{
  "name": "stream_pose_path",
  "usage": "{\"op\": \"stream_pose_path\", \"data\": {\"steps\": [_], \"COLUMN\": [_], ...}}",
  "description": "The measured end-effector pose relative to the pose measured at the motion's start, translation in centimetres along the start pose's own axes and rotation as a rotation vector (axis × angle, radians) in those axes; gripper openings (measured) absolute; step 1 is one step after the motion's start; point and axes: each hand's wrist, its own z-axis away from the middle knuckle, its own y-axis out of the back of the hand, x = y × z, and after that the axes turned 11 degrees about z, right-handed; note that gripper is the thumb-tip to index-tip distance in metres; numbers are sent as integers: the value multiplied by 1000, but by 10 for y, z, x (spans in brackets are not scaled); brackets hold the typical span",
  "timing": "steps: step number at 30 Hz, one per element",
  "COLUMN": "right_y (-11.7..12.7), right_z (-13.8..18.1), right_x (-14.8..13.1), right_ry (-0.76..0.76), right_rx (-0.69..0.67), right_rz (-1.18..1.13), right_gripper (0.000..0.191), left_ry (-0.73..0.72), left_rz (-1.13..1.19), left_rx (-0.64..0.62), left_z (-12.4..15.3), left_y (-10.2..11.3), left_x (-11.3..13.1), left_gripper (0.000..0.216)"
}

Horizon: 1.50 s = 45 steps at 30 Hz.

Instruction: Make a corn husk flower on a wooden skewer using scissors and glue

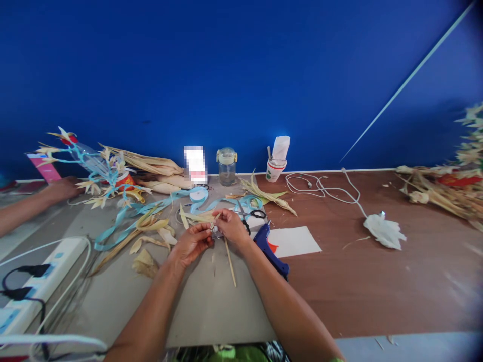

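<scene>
Both forearms reach in over the grey mat (211, 306): left hand (192, 244) and right hand (231, 227) pinch a small pale husk piece (216, 230), seemingly atop a thin wooden stick (230, 261) trailing toward the camera.

The small piece pinched between the left hand (192, 245) and the right hand (231, 227) is mostly covered by fingers and cannot be identified. The phone (195, 164) screen is blurred out. A co-worker's arm (33, 201) is cut by the left edge, the dried stalks (449, 188) by the right.
</scene>
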Motion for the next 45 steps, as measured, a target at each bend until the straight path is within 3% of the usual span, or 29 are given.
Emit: {"op": "stream_pose_path", "data": {"steps": [9,17,22,27,30,34,39,45], "right_y": [0,8,15,22,37,69,98,96], "right_z": [0,-2,4,18,34,65,104,126], "right_x": [-4,-7,-20,-47,-61,-53,-17,-13], "right_ry": [-63,-26,9,45,109,122,12,-228], "right_rx": [49,269,365,327,271,256,300,121], "right_rz": [-225,-318,-325,-249,-52,485,1084,1425], "right_gripper": [31,34,30,30,30,27,34,44], "left_ry": [-14,-22,-75,-180,-240,-282,-326,-306], "left_rz": [-2,4,40,87,125,156,146,160], "left_rx": [40,36,23,16,25,32,40,56], "left_z": [2,4,4,5,6,8,9,8], "left_y": [-4,-6,-8,-9,-9,-9,-11,-10], "left_x": [3,5,9,10,11,13,14,12], "left_gripper": [22,23,25,26,27,27,29,34]}}
